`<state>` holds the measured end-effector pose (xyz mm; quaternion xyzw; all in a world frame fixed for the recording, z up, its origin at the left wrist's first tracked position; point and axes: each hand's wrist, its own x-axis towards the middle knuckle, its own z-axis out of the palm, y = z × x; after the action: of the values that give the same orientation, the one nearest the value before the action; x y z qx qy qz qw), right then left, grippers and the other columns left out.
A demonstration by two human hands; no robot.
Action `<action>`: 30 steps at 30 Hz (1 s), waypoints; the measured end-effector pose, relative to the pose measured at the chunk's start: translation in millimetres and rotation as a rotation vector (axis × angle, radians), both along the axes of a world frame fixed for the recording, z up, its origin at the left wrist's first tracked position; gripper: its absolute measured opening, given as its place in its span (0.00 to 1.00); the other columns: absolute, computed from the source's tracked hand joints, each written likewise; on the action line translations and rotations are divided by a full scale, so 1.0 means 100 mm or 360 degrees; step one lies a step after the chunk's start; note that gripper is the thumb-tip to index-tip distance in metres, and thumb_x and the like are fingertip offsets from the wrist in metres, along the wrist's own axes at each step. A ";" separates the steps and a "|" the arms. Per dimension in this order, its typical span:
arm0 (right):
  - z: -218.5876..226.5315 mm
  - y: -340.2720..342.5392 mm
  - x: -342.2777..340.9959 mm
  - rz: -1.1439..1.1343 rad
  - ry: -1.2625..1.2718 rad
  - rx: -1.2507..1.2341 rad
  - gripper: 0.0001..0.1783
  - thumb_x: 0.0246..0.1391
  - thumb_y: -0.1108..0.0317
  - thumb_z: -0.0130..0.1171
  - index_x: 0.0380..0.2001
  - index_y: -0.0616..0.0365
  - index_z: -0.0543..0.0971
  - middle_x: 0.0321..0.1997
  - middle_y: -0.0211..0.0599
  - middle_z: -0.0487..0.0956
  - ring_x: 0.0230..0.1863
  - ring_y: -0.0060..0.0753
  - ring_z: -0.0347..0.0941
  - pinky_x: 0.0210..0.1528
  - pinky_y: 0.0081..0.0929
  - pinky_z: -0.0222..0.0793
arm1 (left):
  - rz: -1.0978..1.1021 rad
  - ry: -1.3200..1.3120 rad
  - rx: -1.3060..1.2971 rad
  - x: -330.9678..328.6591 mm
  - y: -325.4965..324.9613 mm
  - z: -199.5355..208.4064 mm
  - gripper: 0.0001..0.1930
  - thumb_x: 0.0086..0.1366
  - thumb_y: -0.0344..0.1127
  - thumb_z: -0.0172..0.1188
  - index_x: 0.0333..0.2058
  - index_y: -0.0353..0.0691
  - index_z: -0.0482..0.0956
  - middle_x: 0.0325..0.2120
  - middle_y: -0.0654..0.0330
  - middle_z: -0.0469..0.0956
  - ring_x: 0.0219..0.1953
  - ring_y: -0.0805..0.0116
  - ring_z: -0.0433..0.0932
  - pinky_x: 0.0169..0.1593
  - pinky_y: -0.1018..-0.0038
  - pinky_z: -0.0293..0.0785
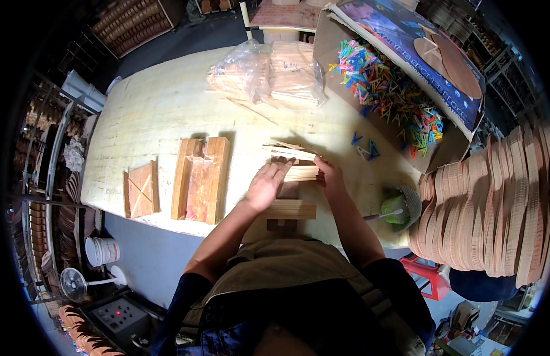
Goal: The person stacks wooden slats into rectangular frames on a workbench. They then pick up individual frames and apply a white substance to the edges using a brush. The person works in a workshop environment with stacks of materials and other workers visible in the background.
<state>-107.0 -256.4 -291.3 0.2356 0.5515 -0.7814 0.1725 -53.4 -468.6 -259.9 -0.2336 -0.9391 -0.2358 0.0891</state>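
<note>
Thin pale wooden strips (pixel 294 151) fan out between my hands at the middle of the table. My left hand (pixel 269 184) is closed on their left part, with its thumb hidden. At their right ends, my right hand (pixel 330 176) grips them between thumb and fingers. Just below, a neat stack of strips (pixel 303 173) lies between the two hands. Nearer to me is a wooden jig (pixel 294 209) with a light crossbar, partly covered by my hands and the strips.
Left of my hands lie a wooden trough-like form (pixel 200 178) and a small wooden frame (pixel 141 190). Bagged strips (pixel 292 71) lie at the back. An open carton (pixel 340 44) of colourful clips, a green glue pot (pixel 395 209) and stacked curved wooden pieces (pixel 482 204) stand right.
</note>
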 end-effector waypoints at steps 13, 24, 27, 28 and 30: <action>-0.17 0.02 -0.04 0.0023 0.0024 -0.0081 0.07 0.49 0.65 0.63 0.30 0.55 0.78 0.26 0.29 0.78 0.25 0.23 0.75 0.27 0.21 0.70 | 0.0007 0.0033 -0.0054 -0.03 -0.02 -0.13 0.25 0.56 0.24 0.53 0.55 0.37 0.72 0.55 0.51 0.68 0.59 0.50 0.65 0.64 0.62 0.60; -0.28 0.27 0.24 0.0218 0.0229 -0.0610 0.13 0.51 0.73 0.55 0.41 0.61 0.77 0.38 0.38 0.80 0.36 0.35 0.79 0.43 0.35 0.78 | 0.0036 -0.0092 0.0152 -0.02 0.01 -0.11 0.24 0.57 0.21 0.53 0.55 0.35 0.72 0.53 0.50 0.70 0.55 0.46 0.66 0.61 0.62 0.64; -0.38 0.22 0.25 0.0145 0.0231 -0.0479 0.13 0.50 0.76 0.55 0.41 0.60 0.77 0.37 0.39 0.80 0.35 0.36 0.79 0.42 0.36 0.79 | 0.0042 -0.0136 0.0203 -0.01 0.02 -0.09 0.24 0.57 0.22 0.53 0.55 0.35 0.72 0.53 0.49 0.70 0.55 0.46 0.66 0.61 0.61 0.64; -0.39 0.21 0.25 0.0147 0.0239 -0.0485 0.13 0.50 0.77 0.55 0.40 0.60 0.77 0.37 0.38 0.80 0.35 0.36 0.79 0.41 0.35 0.79 | 0.0049 -0.0127 0.0197 -0.01 0.02 -0.10 0.24 0.57 0.22 0.53 0.55 0.35 0.72 0.53 0.49 0.70 0.56 0.46 0.66 0.61 0.61 0.63; -0.40 0.20 0.23 0.0149 0.0254 -0.0496 0.12 0.49 0.77 0.55 0.40 0.59 0.78 0.36 0.38 0.80 0.34 0.36 0.80 0.40 0.35 0.79 | 0.0055 -0.0088 0.0193 -0.02 0.01 -0.12 0.24 0.57 0.21 0.54 0.55 0.36 0.72 0.52 0.49 0.70 0.55 0.46 0.66 0.60 0.61 0.64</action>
<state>-83.7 -236.8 -331.4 0.1175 0.4460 -0.8647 0.1987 -55.2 -467.6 -272.2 -0.2050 -0.9291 -0.2970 0.0811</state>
